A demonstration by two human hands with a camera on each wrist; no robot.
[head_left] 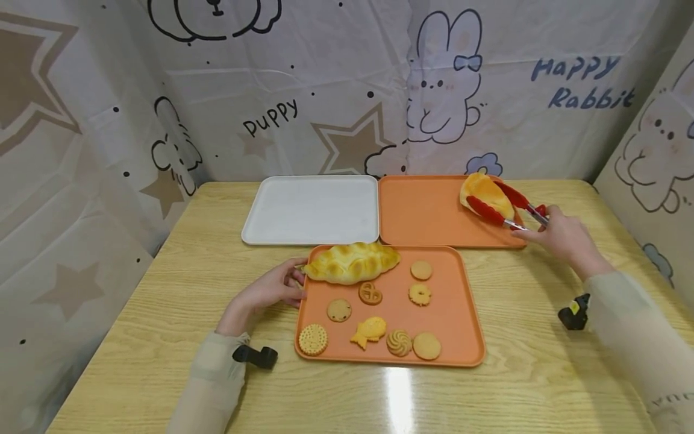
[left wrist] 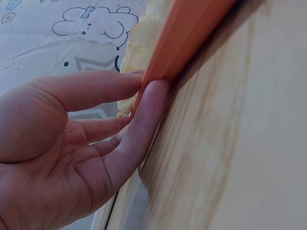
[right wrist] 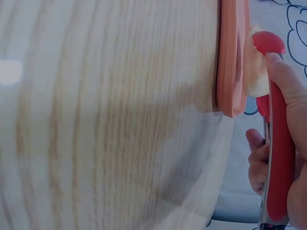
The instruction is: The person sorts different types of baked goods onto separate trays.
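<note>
With my right hand (head_left: 570,239) I hold metal tongs with red tips and grips (head_left: 486,211). Their tips lie on either side of a golden bread bun (head_left: 482,187), at the right end of the back orange tray (head_left: 423,211). In the right wrist view the red handle (right wrist: 280,158) runs along the palm. My left hand (head_left: 273,286) pinches the left rim of the front orange tray (head_left: 458,325). Seen from the left wrist, thumb and fingertips meet at the rim (left wrist: 158,62). Beside these fingers lies a long braided loaf (head_left: 352,264).
A white tray (head_left: 314,211) stands left of the back orange tray. On the front tray lie several cookies, among them a pretzel-shaped one (head_left: 370,293), a fish-shaped one (head_left: 369,332) and a swirled one (head_left: 399,342). A printed cloth (head_left: 217,72) hangs behind the wooden table (head_left: 179,289).
</note>
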